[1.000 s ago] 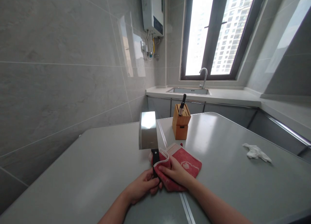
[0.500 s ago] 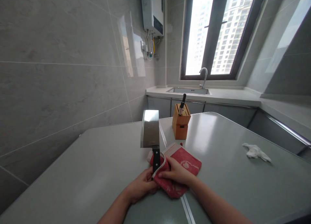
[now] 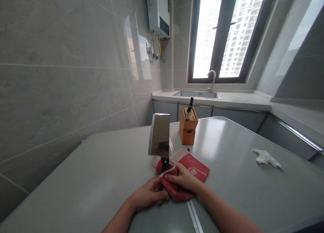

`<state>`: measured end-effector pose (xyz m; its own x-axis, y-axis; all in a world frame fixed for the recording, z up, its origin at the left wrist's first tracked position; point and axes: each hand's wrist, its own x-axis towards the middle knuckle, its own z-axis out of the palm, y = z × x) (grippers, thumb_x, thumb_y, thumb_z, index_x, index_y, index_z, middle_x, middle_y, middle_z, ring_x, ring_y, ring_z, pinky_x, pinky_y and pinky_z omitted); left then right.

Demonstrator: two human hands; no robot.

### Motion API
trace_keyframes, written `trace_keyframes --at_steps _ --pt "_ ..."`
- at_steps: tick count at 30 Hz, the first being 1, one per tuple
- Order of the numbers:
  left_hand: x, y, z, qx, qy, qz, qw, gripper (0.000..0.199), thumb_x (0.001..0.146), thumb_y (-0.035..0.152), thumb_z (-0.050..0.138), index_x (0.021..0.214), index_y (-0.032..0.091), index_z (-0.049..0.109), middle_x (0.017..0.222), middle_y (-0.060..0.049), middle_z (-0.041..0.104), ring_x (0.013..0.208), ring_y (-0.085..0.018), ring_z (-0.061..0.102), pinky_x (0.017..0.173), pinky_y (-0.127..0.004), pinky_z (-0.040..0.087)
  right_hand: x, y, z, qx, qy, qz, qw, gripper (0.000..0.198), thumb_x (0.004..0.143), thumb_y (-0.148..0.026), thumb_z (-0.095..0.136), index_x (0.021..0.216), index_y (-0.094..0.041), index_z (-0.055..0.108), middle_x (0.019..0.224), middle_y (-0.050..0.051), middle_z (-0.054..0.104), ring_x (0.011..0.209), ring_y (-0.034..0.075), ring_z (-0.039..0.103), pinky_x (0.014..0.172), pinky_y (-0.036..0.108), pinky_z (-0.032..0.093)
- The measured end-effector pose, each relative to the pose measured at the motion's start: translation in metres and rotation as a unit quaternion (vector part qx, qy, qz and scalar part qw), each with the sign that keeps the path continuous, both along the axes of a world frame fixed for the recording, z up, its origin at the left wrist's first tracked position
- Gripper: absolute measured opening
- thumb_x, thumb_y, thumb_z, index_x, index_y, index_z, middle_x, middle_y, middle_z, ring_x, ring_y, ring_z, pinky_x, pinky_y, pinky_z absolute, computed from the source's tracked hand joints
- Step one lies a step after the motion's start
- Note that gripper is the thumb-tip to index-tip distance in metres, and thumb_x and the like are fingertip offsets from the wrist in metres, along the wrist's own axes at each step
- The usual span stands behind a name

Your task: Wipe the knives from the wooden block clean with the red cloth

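A cleaver point(image 3: 160, 134) points away from me, its broad shiny blade up and its black riveted handle toward me. My left hand point(image 3: 149, 194) is closed around the lower end of that handle. A red towel point(image 3: 193, 167) with a pale border is folded partly around the handle. My right hand point(image 3: 184, 177) grips the towel, thumb on top, pressing it against the handle. The rest of the towel spreads over the table to the right, and some fingers of both hands are hidden.
Beyond the towel stands a wooden knife block point(image 3: 188, 128) with one black-handled tool in it. A crumpled white cloth or tissue point(image 3: 266, 158) lies on the right of the grey table point(image 3: 106, 169). At the back are a sink point(image 3: 197, 94) and a faucet point(image 3: 212, 80).
The cleaver has shifted slightly right and its blade has turned a little. My right hand and the towel have moved slightly up along the handle.
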<state>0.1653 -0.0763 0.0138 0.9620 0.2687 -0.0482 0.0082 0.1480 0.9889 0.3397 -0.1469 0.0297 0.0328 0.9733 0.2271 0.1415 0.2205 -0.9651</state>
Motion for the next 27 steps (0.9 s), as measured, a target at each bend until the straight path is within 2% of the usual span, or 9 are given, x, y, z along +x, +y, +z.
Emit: trace_keyframes --at_steps 4,9,12,20,27 --pt "0.0004 0.0003 -0.0011 0.013 0.002 0.001 1.0 0.03 0.076 0.033 0.068 0.096 0.012 0.061 0.077 -0.003 0.06 0.05 -0.004 0.042 0.048 -0.018 0.033 -0.0007 -0.0009 0.003 0.019 -0.006 0.001 1.0 0.039 0.07 -0.029 0.07 0.106 -0.018 0.059 0.1 0.004 0.066 0.094 0.022 0.06 0.088 0.036 0.044" --pt "0.0025 -0.0006 -0.0048 -0.004 -0.012 0.023 1.0 0.056 0.075 0.031 0.071 0.123 0.016 0.047 0.079 -0.003 0.061 0.05 -0.005 0.046 0.046 -0.017 0.035 -0.0008 -0.0014 0.0047 0.037 -0.03 -0.011 0.999 0.037 0.07 -0.026 0.069 0.106 -0.019 0.059 0.101 0.005 0.066 0.094 0.022 0.06 0.089 0.037 0.044" --pt "0.0032 -0.0016 -0.0056 0.003 -0.009 0.021 1.0 0.06 0.078 0.031 0.067 0.13 0.016 0.041 0.076 -0.002 0.061 0.046 -0.004 0.045 0.044 -0.017 0.035 -0.0009 -0.0007 0.0035 0.038 -0.037 -0.003 0.999 0.037 0.072 -0.025 0.067 0.107 -0.019 0.058 0.104 0.004 0.066 0.097 0.022 0.059 0.091 0.036 0.043" --pt "0.0027 -0.0025 -0.0049 0.008 0.001 0.023 1.0 0.058 0.08 0.03 0.065 0.131 0.016 0.041 0.072 -0.001 0.06 0.045 -0.004 0.046 0.043 -0.016 0.034 -0.0009 -0.0015 0.004 0.032 -0.04 0.0 0.999 0.035 0.072 -0.028 0.068 0.105 -0.018 0.059 0.1 0.004 0.066 0.093 0.021 0.06 0.088 0.035 0.044" --pt "0.0022 -0.0021 -0.0002 0.015 0.004 0.012 1.0 0.057 0.079 0.037 0.065 0.127 0.015 0.043 0.068 0.0 0.057 0.043 -0.003 0.041 0.041 -0.015 0.03 -0.0014 -0.0002 0.0055 0.034 -0.054 -0.021 0.998 0.031 0.076 -0.037 0.063 0.1 -0.017 0.062 0.093 0.004 0.067 0.087 0.02 0.059 0.083 0.034 0.045"
